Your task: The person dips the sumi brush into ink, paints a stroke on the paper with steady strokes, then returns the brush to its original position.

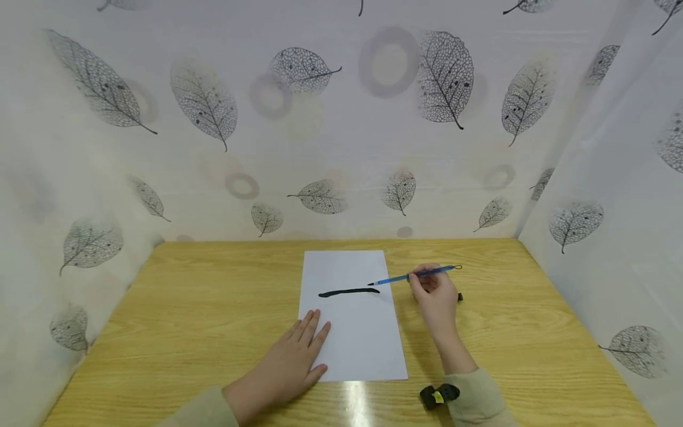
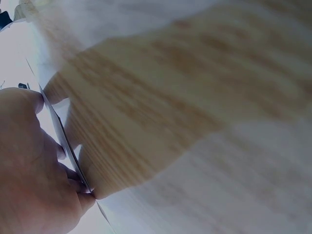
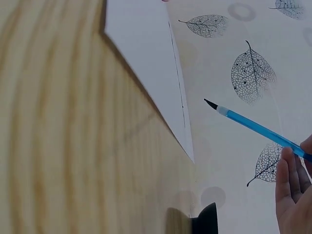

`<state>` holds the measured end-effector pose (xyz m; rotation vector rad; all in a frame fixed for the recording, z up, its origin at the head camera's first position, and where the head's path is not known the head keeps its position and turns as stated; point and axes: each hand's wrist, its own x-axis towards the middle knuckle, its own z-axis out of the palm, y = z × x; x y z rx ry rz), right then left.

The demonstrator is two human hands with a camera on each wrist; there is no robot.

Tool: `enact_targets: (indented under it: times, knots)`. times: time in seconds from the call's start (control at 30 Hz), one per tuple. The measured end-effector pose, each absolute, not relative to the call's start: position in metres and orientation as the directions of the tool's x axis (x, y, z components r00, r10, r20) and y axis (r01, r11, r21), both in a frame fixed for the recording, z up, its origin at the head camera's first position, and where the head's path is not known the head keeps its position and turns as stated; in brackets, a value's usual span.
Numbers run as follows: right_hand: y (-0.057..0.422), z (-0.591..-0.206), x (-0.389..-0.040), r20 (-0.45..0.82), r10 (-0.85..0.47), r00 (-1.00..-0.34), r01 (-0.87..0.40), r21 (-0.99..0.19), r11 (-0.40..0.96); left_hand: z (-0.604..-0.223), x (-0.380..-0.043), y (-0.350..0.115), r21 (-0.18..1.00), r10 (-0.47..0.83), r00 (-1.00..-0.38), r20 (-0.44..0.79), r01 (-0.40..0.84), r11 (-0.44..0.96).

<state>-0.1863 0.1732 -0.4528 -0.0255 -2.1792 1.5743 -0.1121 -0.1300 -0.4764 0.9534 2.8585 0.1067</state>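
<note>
Head: leaf-print sheeting (image 1: pixel 352 148) borders the wood-grain table (image 1: pixel 213 308). Left grip (image 1: pixel 288 363), fingers (image 1: pixel 312 326) extended, rests on paper (image 1: pixel 363 341) lying there (one black stroke (image 1: pixel 349 291)); right grip (image 1: pixel 436 299) pinches a brush (image 1: pixel 393 279) above it. Left wrist: table blurred. Right wrist: brush tip (image 3: pixel 210 104) clears paper.

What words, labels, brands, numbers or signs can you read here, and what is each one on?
No printed text can be read.
White rectangular paper sheet: one black horizontal ink stroke, possibly "一", but uncertain.
Slim blue brush with a dark tip: no legible lettering.
Small black device with a yellow patch: any marking is too small to read.
</note>
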Motion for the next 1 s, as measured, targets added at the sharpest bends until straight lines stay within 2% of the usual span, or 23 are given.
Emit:
enact_targets:
  times: [0.57,1.0]
  knots:
    - [0.188,-0.440,-0.189,0.448,0.253,-0.857,-0.336,-0.860,0.385,-0.478,-0.113,-0.130,0.088,0.604,-0.791,-0.099,0.597,0.797]
    - [0.200,-0.437,-0.188,0.481,0.226,-0.847,-0.351,-0.826,0.442,-0.479,-0.113,-0.130,0.096,0.606,-0.789,-0.099,0.599,0.795]
